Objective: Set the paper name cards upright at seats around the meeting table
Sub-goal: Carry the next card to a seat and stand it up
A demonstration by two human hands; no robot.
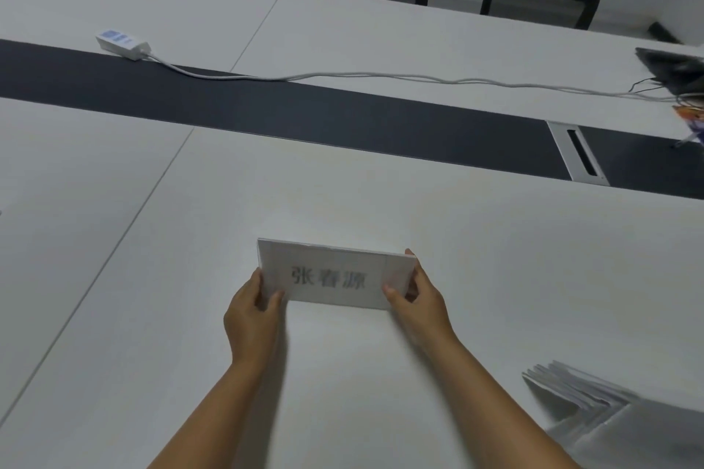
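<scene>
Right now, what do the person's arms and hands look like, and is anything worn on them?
Both forearms are bare, with no sleeves in view. The left hand and the right hand wear no gloves, and no rings, watch or bracelet show. The fingers are bare too.

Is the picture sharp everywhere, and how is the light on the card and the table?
Head view: soft, even light with no glare; the name card is slightly blurred and its print soft; faint shadows lie under the left hand and right hand; the white table lines bend, typical of a wide lens; the far right edge smears.
</scene>
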